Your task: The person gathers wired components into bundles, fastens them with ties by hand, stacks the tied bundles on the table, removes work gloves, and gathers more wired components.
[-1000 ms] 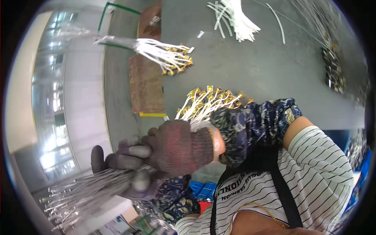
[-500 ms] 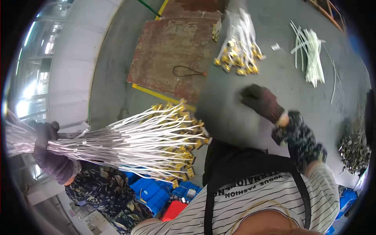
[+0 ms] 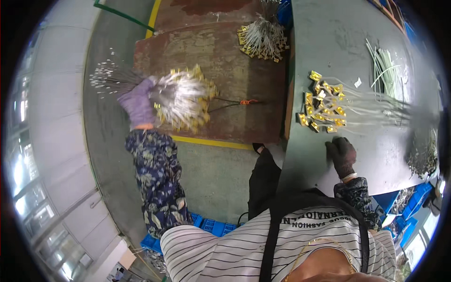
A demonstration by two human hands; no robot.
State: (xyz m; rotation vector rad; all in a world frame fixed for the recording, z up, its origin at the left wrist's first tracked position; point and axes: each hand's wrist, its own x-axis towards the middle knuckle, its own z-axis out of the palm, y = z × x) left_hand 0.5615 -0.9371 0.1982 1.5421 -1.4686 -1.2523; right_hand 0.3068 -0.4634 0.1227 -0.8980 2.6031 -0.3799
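My left hand (image 3: 138, 105), in a purple-grey glove, grips a thick bundle of white wires with gold end pieces (image 3: 183, 101), held out over a rusty brown metal plate (image 3: 221, 51) on the floor. The bundle is blurred. My right hand (image 3: 342, 155), in a dark glove, rests flat on the grey table (image 3: 329, 42), fingers spread, holding nothing. Just beyond it lies a spread of wires with gold end pieces (image 3: 322, 105).
Another tied bundle of wires (image 3: 263, 37) lies at the far end of the plate. White tubes (image 3: 385, 63) lie on the table's far right. A heap of small parts (image 3: 423, 152) sits at the right edge. Blue crates (image 3: 206, 225) stand by my feet.
My left hand has swung the bundle from low at my left out over the brown plate. My right hand has come down from mid-air onto the table.
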